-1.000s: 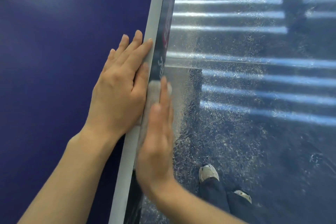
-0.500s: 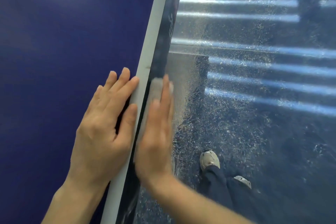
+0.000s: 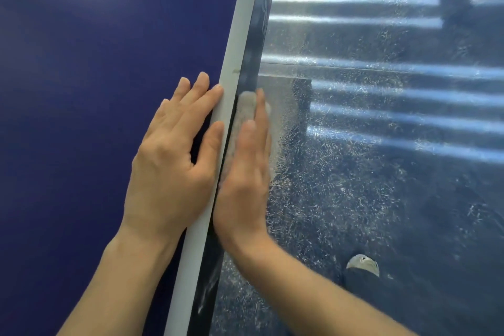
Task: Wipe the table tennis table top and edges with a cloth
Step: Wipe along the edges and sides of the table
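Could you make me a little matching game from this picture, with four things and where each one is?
Things:
1. left hand
2. right hand
3. cloth
4. shoe

Places:
a. on the floor, lower right
b. pressed against the table's side edge
c. flat on the blue table top
d. between the palm and the edge

Pairs: 1-c, 2-b, 3-d, 4-a

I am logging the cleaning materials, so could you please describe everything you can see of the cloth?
The cloth is pale grey-white and looks soft and fuzzy, though blurred. It is bunched or folded into a narrow pad against the dark side edge of the table, just below the white border strip. The right hand presses it there with straight fingers, covering most of it; only its far end and a sliver near the palm show. The left hand lies flat on the blue top, not touching it.
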